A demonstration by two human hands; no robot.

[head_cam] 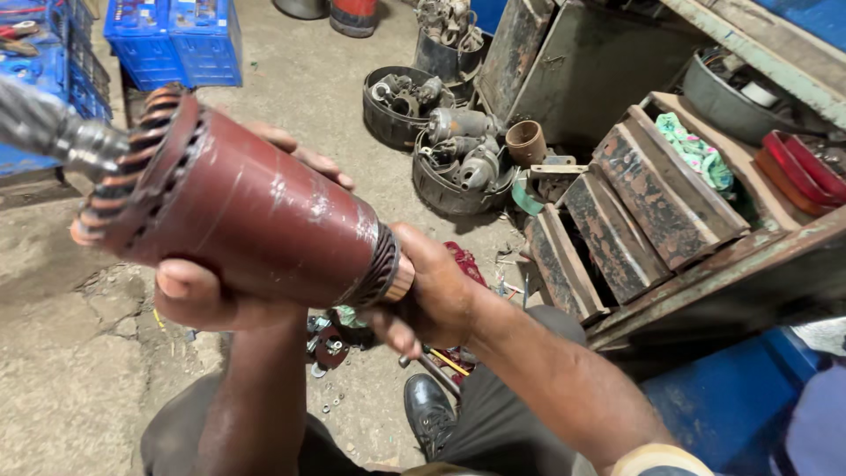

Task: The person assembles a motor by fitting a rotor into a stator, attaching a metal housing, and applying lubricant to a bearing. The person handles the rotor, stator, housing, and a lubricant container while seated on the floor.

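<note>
Your left hand point(207, 295) cups the motor armature point(256, 220) from beneath, thumb on the near side and fingers wrapped over the far side of its reddish-brown body. Your right hand point(432, 295) is closed around the narrower commutator end. The armature is held in the air above the concrete floor point(62, 370), tilted, with the wide copper-wound end toward the upper left. A grey splined shaft point(53, 128) projects from that end toward the left edge of the view.

Below the armature, small metal parts point(326, 348) and a red cloth point(465, 263) lie on the floor beside your black shoe point(429, 410). Farther off, two round tubs of motor housings point(458, 159) stand near a rusty metal drawer rack point(652, 207). Blue plastic crates point(176, 35) sit at the upper left corner of the floor.
</note>
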